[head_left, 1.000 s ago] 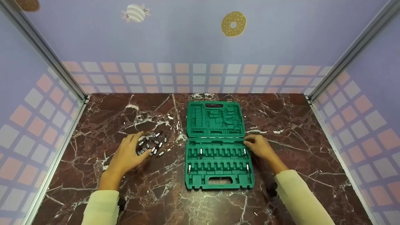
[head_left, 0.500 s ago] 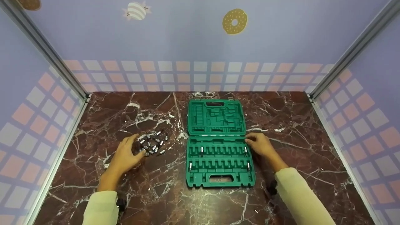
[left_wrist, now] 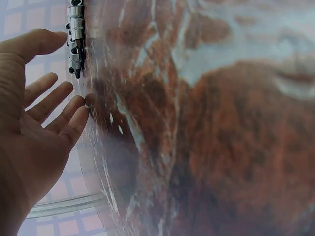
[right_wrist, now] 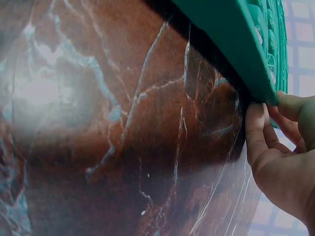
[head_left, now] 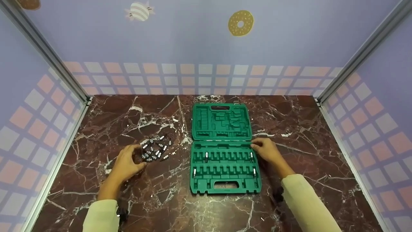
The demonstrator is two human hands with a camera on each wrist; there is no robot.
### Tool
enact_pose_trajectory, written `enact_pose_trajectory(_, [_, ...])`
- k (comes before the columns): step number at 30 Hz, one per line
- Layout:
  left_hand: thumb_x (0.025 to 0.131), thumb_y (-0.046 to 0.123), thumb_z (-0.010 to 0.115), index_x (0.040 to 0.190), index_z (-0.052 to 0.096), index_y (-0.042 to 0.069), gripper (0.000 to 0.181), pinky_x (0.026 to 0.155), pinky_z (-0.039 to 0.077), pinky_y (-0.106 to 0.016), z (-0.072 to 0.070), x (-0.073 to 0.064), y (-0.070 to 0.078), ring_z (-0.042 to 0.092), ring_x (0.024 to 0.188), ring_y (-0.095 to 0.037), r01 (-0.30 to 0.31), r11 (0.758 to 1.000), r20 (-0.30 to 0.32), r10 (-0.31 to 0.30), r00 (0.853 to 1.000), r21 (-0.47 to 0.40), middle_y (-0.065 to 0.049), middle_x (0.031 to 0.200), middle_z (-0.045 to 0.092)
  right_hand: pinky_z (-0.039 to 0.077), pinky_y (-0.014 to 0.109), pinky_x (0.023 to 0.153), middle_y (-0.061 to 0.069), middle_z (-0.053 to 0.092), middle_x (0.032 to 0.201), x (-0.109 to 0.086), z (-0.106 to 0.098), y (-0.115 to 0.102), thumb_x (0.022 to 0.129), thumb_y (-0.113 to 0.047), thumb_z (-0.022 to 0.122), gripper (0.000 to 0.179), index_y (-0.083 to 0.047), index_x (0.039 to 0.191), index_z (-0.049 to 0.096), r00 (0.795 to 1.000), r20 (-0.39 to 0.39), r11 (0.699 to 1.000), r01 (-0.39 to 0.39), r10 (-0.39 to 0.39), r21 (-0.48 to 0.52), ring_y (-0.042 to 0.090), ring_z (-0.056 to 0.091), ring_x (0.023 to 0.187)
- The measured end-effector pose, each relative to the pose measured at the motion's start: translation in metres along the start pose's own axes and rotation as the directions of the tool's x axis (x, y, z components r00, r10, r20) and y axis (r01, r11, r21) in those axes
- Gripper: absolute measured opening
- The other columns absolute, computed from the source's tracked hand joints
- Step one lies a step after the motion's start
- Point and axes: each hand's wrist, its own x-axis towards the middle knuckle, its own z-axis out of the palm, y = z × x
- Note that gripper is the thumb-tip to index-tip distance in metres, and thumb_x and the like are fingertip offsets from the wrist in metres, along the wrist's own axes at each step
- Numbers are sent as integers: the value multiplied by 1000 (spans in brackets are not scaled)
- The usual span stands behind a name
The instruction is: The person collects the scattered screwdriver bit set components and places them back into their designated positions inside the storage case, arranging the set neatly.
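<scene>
A green plastic tool case (head_left: 225, 178) lies opened flat on the table, with a few silver-and-black bit sockets (head_left: 206, 157) standing in its slots. My right hand (head_left: 267, 150) pinches the case's right edge near the hinge; in the right wrist view the thumb lies along the edge of the green case (right_wrist: 236, 44) and the fingers sit lower against it. To the left, a loose pile of bit sockets (head_left: 158, 151) lies on the marble. My left hand (head_left: 126, 164) rests beside that pile, thumb and fingers spread apart around its left side, holding nothing. In the left wrist view the sockets (left_wrist: 76, 37) appear past the thumb.
The dark red marble-patterned table (head_left: 154, 199) is closed in by a back wall (head_left: 193, 38) and side walls with pastel checks. Marble surface lies between the socket pile and the case.
My left hand has drawn back slightly to the left and toward me, off the pile, uncovering more of the sockets. My right hand stays at the case edge.
</scene>
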Motion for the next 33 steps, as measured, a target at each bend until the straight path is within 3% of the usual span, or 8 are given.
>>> enact_pose_trajectory(11, [79, 4, 81, 120, 65, -1, 44, 108, 40, -67, 5, 0, -3, 51, 123, -48, -68, 998, -82, 69, 994, 19, -25, 131, 61, 57, 40, 74, 21, 72, 117, 1, -2, -2, 103, -15, 63, 25, -1, 122, 72, 1000, -2, 1000, -9, 9, -11, 22, 68, 83])
enact_pose_trajectory(26, [83, 1, 79, 111, 70, -2, 30, 109, 41, -65, 7, 4, -5, 50, 125, -47, -49, 999, -62, 50, 997, 21, -25, 127, 62, 56, 40, 75, 20, 72, 116, 0, -2, -2, 103, -14, 64, 24, -1, 121, 72, 1000, 0, 1000, 19, -19, -22, 22, 66, 84])
enact_pose_trajectory(33, [83, 3, 80, 109, 71, -1, 27, 102, 46, -62, 8, 2, -6, 53, 115, -43, -54, 996, -67, 58, 996, 69, -22, 118, 63, 55, 40, 75, 20, 72, 117, -2, -2, 0, 103, -14, 63, 25, -1, 122, 72, 1000, 1, 1000, 19, -19, -23, 22, 65, 84])
